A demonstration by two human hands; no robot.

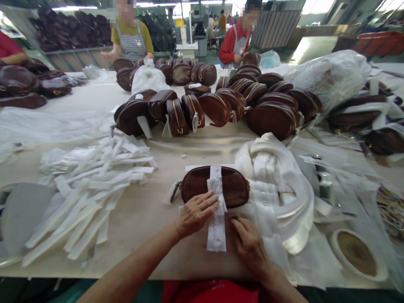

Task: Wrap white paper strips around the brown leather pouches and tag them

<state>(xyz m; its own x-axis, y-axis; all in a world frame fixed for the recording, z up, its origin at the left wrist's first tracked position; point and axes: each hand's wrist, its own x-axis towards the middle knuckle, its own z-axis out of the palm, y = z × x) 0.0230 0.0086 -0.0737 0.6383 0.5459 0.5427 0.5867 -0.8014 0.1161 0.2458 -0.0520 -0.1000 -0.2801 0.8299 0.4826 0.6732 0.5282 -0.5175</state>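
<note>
A dark brown oval leather pouch lies flat in front of me, a zipper pull hanging off its left end. Across its middle runs a white paper strip, crumpled on top and reaching down past the pouch's lower edge. My left hand rests over the pouch, fingers stretched out flat and pressing on the strip. Just below the pouch's lower right edge is my right hand, fingers loosely bent on the table, with nothing visible in them. Thin white sheet edges show under the pouch.
Loose white paper strips are heaped on the left. Rolled white foam sheeting and a tape roll lie on the right. Finished-looking brown pouches line the table's far part, beside a big plastic bag. Co-workers stand beyond.
</note>
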